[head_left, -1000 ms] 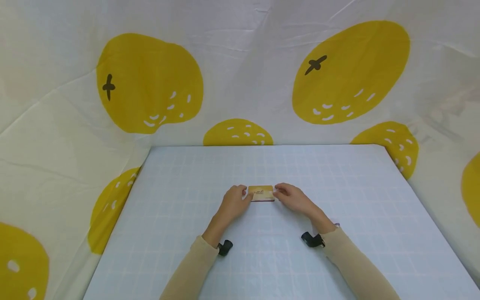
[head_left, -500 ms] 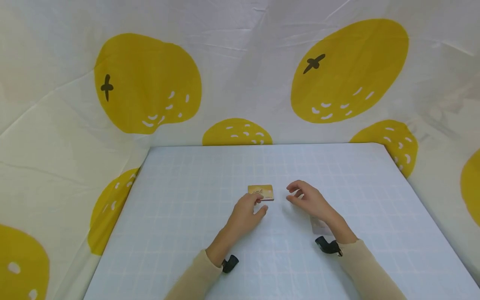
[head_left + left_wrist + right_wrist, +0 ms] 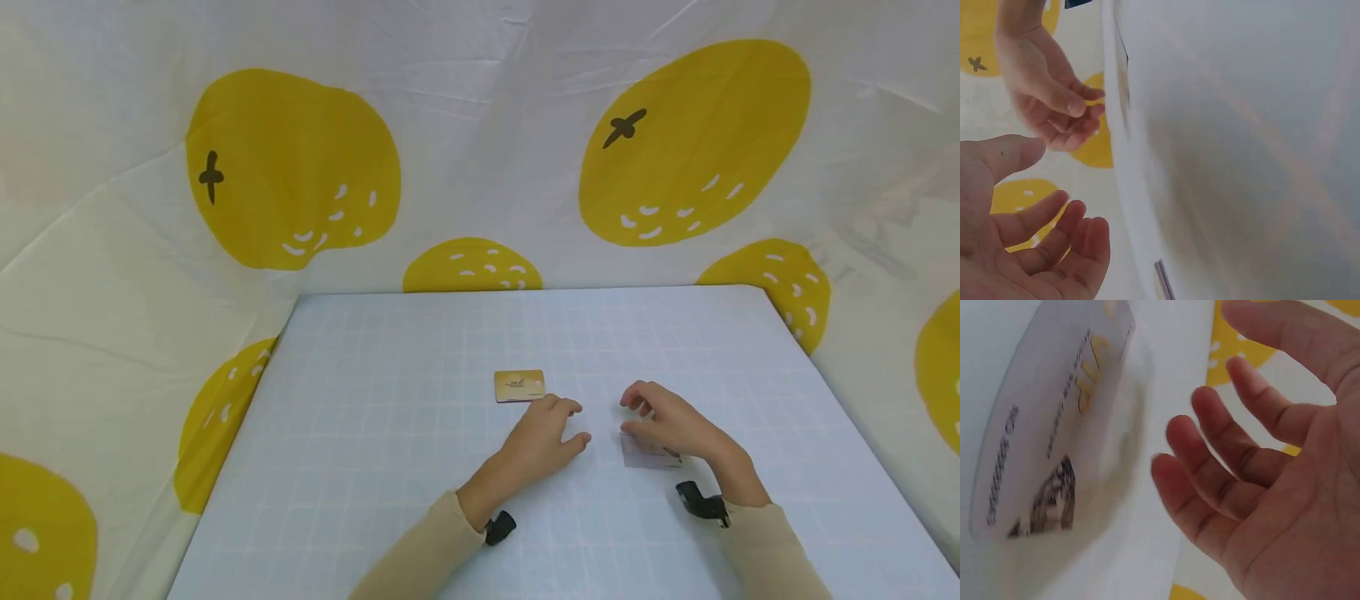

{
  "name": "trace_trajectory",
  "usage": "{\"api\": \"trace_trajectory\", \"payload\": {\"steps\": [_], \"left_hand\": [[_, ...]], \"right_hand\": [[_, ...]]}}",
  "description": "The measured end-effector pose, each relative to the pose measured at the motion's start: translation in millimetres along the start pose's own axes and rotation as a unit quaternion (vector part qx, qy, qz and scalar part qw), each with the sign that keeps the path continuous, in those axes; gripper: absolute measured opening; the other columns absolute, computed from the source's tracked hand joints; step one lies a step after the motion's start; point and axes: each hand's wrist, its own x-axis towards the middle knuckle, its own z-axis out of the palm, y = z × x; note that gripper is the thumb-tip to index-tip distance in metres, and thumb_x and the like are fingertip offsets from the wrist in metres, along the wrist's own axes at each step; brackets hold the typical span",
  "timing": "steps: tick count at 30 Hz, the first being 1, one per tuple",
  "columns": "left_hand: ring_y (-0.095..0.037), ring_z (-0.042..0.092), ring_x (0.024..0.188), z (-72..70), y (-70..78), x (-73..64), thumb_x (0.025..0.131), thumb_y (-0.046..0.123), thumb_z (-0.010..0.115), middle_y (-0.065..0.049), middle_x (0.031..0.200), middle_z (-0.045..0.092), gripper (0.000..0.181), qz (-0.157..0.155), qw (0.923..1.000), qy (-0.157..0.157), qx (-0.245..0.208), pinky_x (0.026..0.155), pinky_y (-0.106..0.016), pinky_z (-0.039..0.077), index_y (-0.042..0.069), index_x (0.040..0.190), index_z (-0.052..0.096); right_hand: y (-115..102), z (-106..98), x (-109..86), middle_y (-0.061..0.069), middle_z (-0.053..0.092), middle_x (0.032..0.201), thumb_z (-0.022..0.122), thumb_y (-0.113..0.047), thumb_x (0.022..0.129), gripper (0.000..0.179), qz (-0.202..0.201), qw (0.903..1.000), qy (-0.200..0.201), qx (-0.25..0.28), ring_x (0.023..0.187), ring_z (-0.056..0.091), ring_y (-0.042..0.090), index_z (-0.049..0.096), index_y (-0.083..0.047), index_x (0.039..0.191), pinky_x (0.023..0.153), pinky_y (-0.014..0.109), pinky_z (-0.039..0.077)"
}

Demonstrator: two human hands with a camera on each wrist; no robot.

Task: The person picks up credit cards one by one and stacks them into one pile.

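Observation:
A gold card (image 3: 519,385) with dark script lies flat near the table's middle, its thin layered edge (image 3: 1163,282) showing low in the left wrist view. Just in front and to the right of it, my left hand (image 3: 534,440) hovers with thumb and fingers spread, holding nothing. Farther right, my right hand (image 3: 675,423) is over a pale translucent card (image 3: 647,455), which it partly covers in the head view. The right wrist view shows this card (image 3: 1054,425) with gold "VIP" letters, a number and a dark picture, apart from the loosely bent, bare fingers (image 3: 1210,478).
A white cloth with a faint grid covers the table (image 3: 360,467). Behind it and at the sides hangs a white curtain (image 3: 480,125) printed with yellow fruit. Each wrist wears a small black camera (image 3: 701,502).
Both hands have left the gold card and moved right and nearer. The left hand has slid off it. The pale card, earlier mostly hidden by the right arm, now shows below the right hand.

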Motion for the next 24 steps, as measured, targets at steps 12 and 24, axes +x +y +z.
{"api": "trace_trajectory", "payload": {"steps": [12, 24], "left_hand": [[-0.013, 0.051, 0.106, 25.0, 32.5, 36.0, 0.090, 0.051, 0.070, 0.002, 0.121, 0.057, 0.052, 0.029, 0.9900, -0.089, 0.105, 0.080, -0.026, 0.049, 0.022, 0.132, 0.060], [-0.012, 0.045, 0.096, 43.1, 36.4, 47.2, 0.083, 0.056, 0.076, 0.003, 0.117, 0.054, 0.066, 0.039, 0.9781, -0.143, 0.147, 0.075, -0.025, 0.044, 0.022, 0.136, 0.056]], "right_hand": [[30.0, -27.0, -26.5, 0.012, 0.054, 0.101, 0.085, -0.021, 0.079, 0.054, 0.084, 0.9923, -0.088, -0.025, 0.090, 0.051, 0.028, 0.052, -0.003, 0.117, 0.075, 0.041, 0.048], [50.2, -24.0, -44.3, 0.010, 0.046, 0.091, 0.091, -0.021, 0.071, 0.072, 0.133, 0.9866, -0.092, -0.026, 0.081, 0.046, 0.025, 0.045, -0.006, 0.125, 0.067, 0.037, 0.039]]}}
